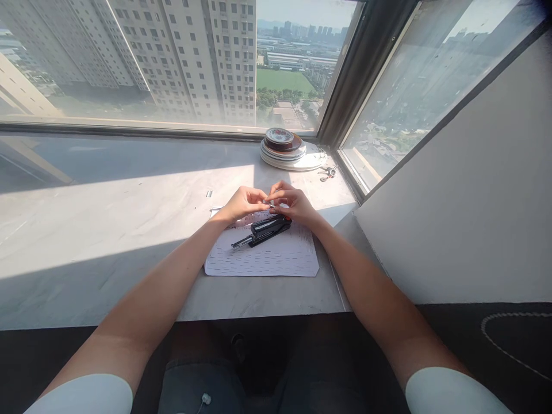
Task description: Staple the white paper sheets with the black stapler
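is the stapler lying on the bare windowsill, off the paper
No, the black stapler lies on the printed sheet of paper, just below the left hand and right hand.

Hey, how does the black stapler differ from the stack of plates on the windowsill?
The stapler is black, long and narrow; the stack of plates is round and mostly white, with a dark patterned plate on top. The stapler lies on a printed sheet of paper just under the left hand and right hand; the plates sit farther back in the window corner, untouched. Both rest on the same pale windowsill.
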A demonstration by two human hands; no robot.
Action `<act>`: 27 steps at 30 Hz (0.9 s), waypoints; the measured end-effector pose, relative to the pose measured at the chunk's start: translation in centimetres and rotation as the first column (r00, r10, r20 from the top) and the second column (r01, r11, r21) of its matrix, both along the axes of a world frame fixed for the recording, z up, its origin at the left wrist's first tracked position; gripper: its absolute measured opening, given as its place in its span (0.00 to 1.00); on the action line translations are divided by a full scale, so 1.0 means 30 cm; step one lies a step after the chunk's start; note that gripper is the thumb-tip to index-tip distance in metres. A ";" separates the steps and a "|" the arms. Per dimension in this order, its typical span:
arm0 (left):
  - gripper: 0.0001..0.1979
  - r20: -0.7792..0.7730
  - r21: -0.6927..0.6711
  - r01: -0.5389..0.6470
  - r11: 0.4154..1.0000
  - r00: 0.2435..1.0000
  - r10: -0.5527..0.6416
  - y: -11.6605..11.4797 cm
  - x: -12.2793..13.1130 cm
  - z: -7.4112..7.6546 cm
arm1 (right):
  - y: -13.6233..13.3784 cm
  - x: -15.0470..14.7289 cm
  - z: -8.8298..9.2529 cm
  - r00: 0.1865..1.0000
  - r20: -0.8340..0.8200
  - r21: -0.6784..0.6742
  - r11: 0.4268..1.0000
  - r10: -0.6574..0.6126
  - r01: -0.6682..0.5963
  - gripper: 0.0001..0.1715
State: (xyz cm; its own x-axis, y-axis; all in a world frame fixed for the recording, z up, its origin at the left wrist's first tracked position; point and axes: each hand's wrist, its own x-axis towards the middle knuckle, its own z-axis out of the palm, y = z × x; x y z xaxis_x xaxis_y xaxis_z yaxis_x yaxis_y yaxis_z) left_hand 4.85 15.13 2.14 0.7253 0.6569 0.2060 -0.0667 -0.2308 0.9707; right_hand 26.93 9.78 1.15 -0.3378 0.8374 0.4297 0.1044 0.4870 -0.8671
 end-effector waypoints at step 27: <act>0.18 -0.038 0.023 -0.378 0.925 0.925 0.379 0.010 0.001 -0.009 | 0.037 0.173 -0.022 0.748 0.160 0.026 0.760 -0.644 0.649 0.18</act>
State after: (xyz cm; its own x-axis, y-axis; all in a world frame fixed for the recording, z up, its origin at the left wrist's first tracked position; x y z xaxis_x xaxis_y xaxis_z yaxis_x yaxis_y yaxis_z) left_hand 4.89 15.44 1.86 0.4313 0.8812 0.1935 0.0677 -0.2454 0.9670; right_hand 32.12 10.88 0.48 0.2317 0.8902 0.3922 0.5143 0.2301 -0.8262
